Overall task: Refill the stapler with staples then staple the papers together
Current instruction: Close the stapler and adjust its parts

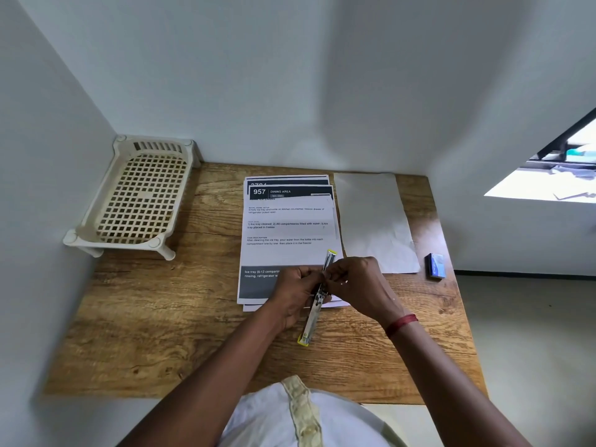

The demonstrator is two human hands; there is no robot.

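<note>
A metal stapler point(312, 321) with yellow ends lies swung fully open in a straight line over the near edge of the printed papers point(288, 227). My left hand point(298, 293) grips its middle from the left. My right hand point(356, 285) has its fingertips curled at the stapler's upper half near the hinge; whether they pinch staples is hidden. A small blue staple box point(435, 266) sits on the table to the right.
A blank white sheet point(374, 221) lies right of the printed stack. A cream plastic rack point(135, 198) stands in the back left corner against the walls. The wooden table point(161, 317) ends at its right edge near the staple box.
</note>
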